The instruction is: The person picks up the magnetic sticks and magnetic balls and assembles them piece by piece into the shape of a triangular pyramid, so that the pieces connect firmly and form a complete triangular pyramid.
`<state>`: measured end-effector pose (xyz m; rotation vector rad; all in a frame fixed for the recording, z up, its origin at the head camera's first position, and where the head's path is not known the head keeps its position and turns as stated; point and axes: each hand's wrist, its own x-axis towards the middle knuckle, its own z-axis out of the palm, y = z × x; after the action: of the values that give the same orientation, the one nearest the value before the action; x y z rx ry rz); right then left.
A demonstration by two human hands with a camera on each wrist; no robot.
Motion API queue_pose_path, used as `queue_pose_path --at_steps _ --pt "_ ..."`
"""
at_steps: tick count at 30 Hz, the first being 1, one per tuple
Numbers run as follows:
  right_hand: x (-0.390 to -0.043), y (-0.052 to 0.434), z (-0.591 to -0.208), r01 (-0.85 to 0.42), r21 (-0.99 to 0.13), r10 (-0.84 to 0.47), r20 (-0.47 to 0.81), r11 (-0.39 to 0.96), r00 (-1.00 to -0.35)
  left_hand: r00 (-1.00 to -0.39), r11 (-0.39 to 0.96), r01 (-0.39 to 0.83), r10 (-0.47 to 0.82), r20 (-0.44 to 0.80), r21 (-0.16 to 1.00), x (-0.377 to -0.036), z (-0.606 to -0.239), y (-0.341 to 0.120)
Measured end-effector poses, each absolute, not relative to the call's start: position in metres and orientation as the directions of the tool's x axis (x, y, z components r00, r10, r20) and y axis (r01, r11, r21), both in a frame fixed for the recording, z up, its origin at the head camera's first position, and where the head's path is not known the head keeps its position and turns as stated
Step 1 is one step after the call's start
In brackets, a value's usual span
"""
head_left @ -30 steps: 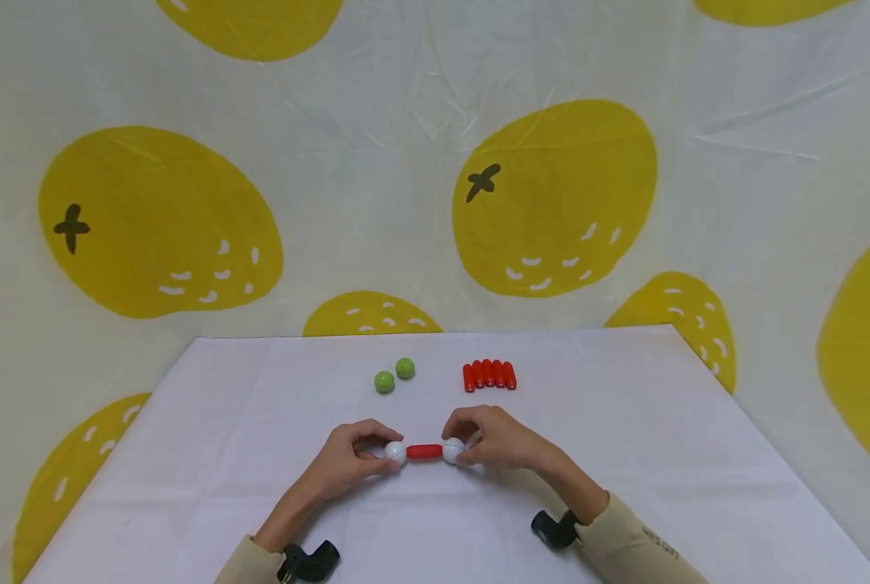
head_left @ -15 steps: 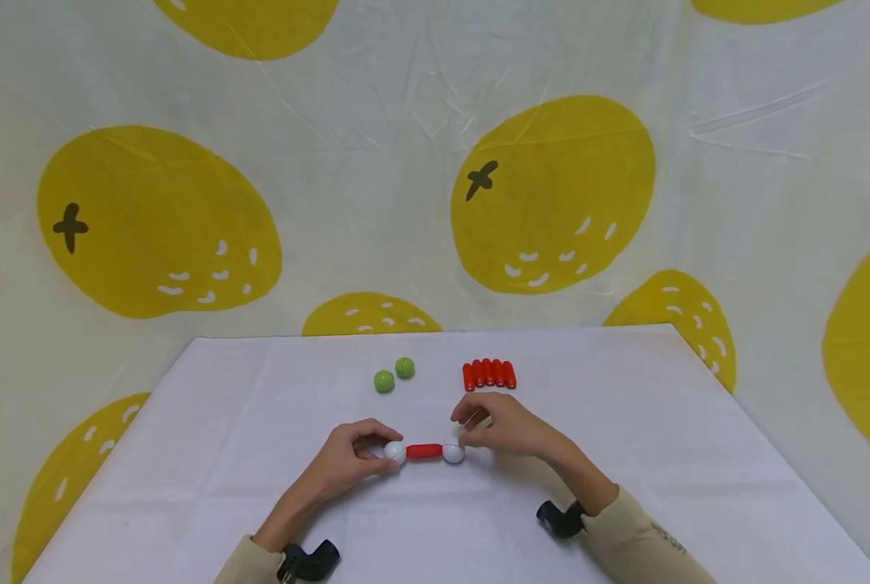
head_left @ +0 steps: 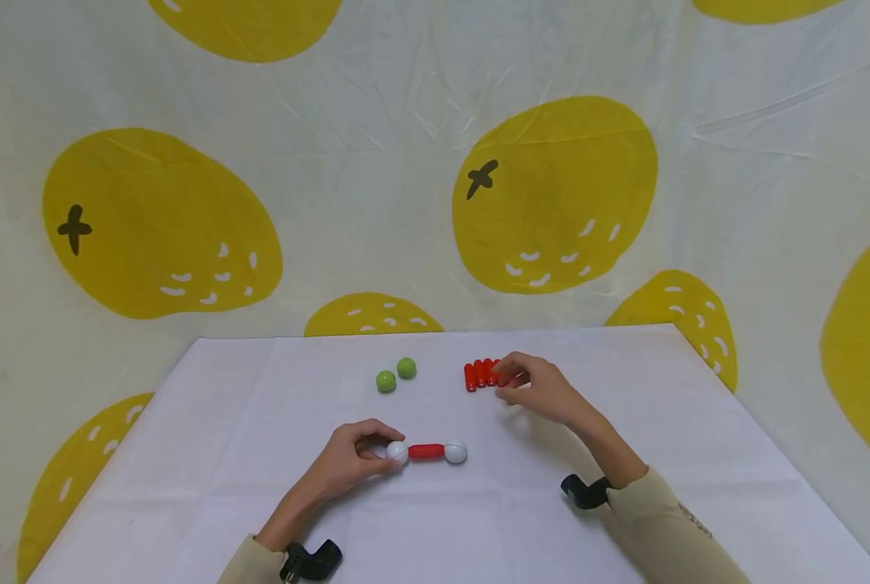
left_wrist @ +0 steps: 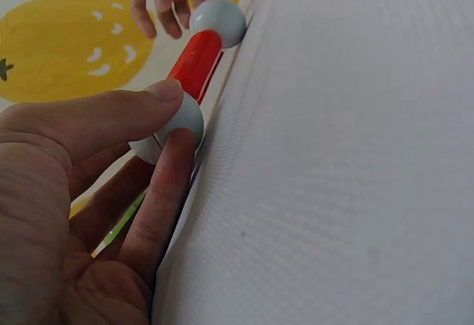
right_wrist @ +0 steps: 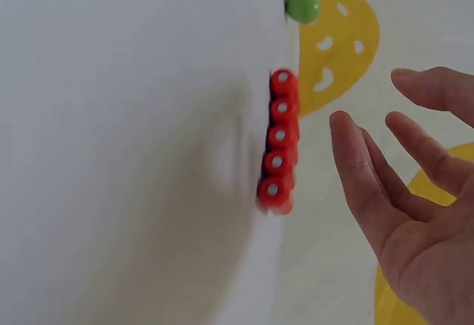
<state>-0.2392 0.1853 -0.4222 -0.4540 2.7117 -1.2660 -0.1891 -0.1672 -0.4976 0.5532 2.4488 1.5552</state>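
Note:
My left hand (head_left: 355, 458) pinches a white ball (left_wrist: 190, 118) between thumb and fingers. A red rod (head_left: 426, 452) runs from that ball to a second white ball (head_left: 455, 452), making a dumbbell shape low at the white table. Farther back, my right hand (head_left: 540, 388) hovers at the right end of a row of red rods (head_left: 480, 374), overlapping the last ones in the head view. In the right wrist view its thumb and fingers (right_wrist: 357, 166) are spread apart with nothing between them, and the rods (right_wrist: 278, 135) stand side by side, pale dots on their ends.
Two green balls (head_left: 386, 381) lie left of the red rods, near the back of the white-covered table (head_left: 260, 389). Behind it hangs a pale curtain (head_left: 369, 162) with large yellow fruit prints. A black wrist camera (head_left: 584, 491) sits at each sleeve.
My right hand has let go of the right-hand white ball and moved back and to the right, to the row of red rods. The left hand has kept its pinch in place.

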Motion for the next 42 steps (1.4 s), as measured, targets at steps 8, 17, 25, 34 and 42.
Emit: queue_pose_path --at_steps 8,17,25,34,42 --pt "-0.265 0.199 -0.422 -0.107 -0.722 -0.208 -0.052 0.683 -0.977 -0.91 0.38 0.217 0.412 0.046 0.899 -0.19 -0.498 -0.168" --pt "-0.29 0.2 -0.427 -0.003 -0.676 -0.197 -0.21 0.737 -0.958 -0.917 0.384 0.207 0.397 0.042 0.9 -0.188 -0.499 -0.169" --pt "-0.3 0.201 -0.439 0.087 -0.689 -0.169 -0.295 0.72 -0.94 -0.916 0.378 0.204 0.399 0.04 0.903 -0.188 -0.499 -0.168" --pt "-0.302 0.202 -0.443 0.111 -0.705 -0.147 -0.295 0.701 -0.944 -0.915 0.373 0.205 0.402 0.041 0.905 -0.189 -0.5 -0.167" --pt "-0.298 0.2 -0.441 0.118 -0.72 -0.132 -0.281 0.684 -0.95 -0.913 0.379 0.22 0.404 0.053 0.899 -0.189 -0.498 -0.168"
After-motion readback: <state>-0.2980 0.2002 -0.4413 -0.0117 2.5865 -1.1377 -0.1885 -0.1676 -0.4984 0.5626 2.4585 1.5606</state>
